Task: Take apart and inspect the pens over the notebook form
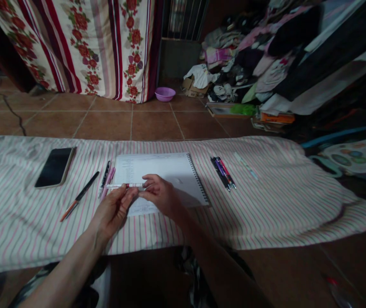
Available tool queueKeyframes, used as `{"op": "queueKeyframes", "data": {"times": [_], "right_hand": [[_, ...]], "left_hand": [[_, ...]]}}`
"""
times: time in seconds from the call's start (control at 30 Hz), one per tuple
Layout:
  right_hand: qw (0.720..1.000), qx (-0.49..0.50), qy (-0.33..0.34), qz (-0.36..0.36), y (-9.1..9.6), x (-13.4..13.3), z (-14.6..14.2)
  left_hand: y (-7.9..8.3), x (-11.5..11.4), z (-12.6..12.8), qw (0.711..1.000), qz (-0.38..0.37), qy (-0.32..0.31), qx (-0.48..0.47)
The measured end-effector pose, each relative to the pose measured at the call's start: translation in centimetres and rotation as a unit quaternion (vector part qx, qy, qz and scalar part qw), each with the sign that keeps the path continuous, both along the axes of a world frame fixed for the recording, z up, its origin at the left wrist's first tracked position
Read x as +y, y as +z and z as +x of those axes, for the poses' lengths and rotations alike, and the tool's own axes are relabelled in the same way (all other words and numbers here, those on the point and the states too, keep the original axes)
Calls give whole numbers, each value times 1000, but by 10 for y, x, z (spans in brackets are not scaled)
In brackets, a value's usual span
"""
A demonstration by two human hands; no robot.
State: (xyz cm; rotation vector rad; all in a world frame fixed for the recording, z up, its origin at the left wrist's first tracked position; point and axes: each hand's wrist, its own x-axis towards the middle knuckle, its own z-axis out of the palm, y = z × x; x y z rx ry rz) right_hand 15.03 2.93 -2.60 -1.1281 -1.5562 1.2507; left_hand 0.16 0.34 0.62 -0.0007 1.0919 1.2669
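A slim pen [134,185], clear at one end and white with red marks, lies level above an open spiral notebook [166,164]. My left hand [112,209] pinches it near the middle. At the pen's right end, my right hand [162,196] has its fingers curled round the tip, thumb below. Printed lines and a table show on the notebook's white page, its coil on the right side. Just left of the page lie a black patterned pen [105,176] and a pink pen [110,176], partly behind my left hand and the held pen.
On the striped cloth [282,205] lie a phone [54,167], a black and orange pen [80,196], several bunched pens [223,173] and a pale pen [246,165]. Beyond are a floral curtain [99,47], a purple basin [165,94] and heaped clothes [250,60].
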Motion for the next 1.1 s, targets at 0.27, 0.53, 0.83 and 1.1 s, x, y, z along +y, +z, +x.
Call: {"op": "queueKeyframes", "data": {"times": [0.27,0.53,0.83,1.1], "right_hand": [[990,117,-5,-82,0,-5,-14],[974,199,0,-112,5,-6,-3],[959,239,-36,-145,16,-9,16],[959,241,46,-140,19,-14,22]], "left_hand": [[-3,-5,8,997,38,25,58],[8,-21,18,991,79,-22,110],[11,-57,16,788,239,-117,555],[28,-34,8,367,397,-165,825]]}}
